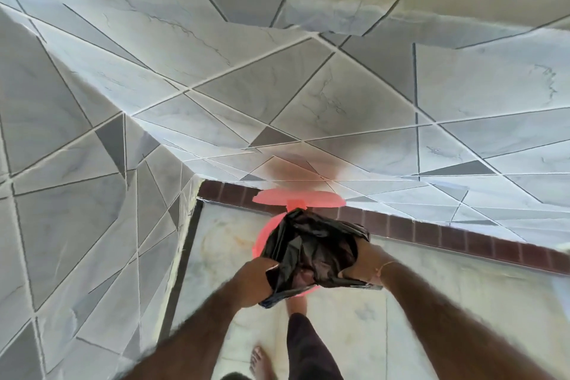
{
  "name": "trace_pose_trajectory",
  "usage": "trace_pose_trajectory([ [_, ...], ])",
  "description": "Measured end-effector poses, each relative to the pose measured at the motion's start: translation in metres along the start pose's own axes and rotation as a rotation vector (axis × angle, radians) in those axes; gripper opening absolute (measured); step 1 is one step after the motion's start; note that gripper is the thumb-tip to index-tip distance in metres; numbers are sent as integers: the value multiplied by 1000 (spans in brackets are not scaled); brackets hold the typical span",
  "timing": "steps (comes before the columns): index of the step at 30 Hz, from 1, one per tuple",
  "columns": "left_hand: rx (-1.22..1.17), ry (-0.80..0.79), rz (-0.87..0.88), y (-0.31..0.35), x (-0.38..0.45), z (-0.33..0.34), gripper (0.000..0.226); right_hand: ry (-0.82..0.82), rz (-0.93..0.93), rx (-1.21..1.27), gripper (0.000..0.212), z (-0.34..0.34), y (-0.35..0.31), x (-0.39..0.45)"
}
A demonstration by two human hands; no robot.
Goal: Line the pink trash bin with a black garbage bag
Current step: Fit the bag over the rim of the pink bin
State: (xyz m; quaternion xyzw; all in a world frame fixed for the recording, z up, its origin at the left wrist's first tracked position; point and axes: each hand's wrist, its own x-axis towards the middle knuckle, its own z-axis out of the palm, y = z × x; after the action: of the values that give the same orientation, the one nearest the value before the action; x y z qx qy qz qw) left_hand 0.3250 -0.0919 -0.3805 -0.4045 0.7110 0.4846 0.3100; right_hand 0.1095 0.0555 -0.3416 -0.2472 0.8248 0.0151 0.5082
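Observation:
The pink trash bin [262,236] stands on the floor in a tiled corner, its round lid [299,198] flipped up against the wall. A crumpled black garbage bag [311,248] is spread over the bin's mouth and hides most of it. My left hand [254,282] grips the bag's near left edge. My right hand [367,262] grips the bag's right edge, a thin bracelet on its wrist. Only a strip of the bin's left rim and a sliver at the near side show.
Grey and white tiled walls [216,86] meet in a corner left of the bin. A dark red brick skirting [447,237] runs along the wall base. My bare feet [262,361] and dark trouser leg [308,348] stand on the marble floor just behind the bin.

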Motion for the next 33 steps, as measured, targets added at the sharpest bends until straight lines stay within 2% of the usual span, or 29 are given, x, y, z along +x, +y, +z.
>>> trace_pose_trajectory([
  [3, -42, 10, -27, 8, 8, 5, 60, -17, -1, 12, 86, 11, -3, 27],
  [6, -52, 27, -41, -6, 39, 17, 54, -86, -5, 64, 74, 31, -7, 64],
  [9, -65, 38, -78, -27, 70, 22, 60, -155, 26, 86, 61, 53, -9, 96],
  [11, -92, 34, -97, -43, 95, 24, 66, -159, 75, 109, 62, 73, -6, 116],
  [15, -121, 68, -124, -74, 137, 27, 73, -94, 161, 27, 80, 112, 7, 149],
  [21, -55, 242, -77, -126, 177, 37, 62, 54, 297, 95, 62, 158, 37, 183],
  [23, -27, 242, -74, -145, 175, 47, 58, 55, 304, 102, 58, 175, 45, 185],
  [28, 141, 138, -88, -164, 161, 86, 75, 58, 287, 103, 53, 212, 57, 184],
  [30, 105, 170, -74, -154, 163, 95, 83, 52, 255, 94, 48, 217, 53, 187],
  [33, -5, 271, -53, -138, 180, 96, 83, 30, 206, 80, 46, 214, 41, 200],
])
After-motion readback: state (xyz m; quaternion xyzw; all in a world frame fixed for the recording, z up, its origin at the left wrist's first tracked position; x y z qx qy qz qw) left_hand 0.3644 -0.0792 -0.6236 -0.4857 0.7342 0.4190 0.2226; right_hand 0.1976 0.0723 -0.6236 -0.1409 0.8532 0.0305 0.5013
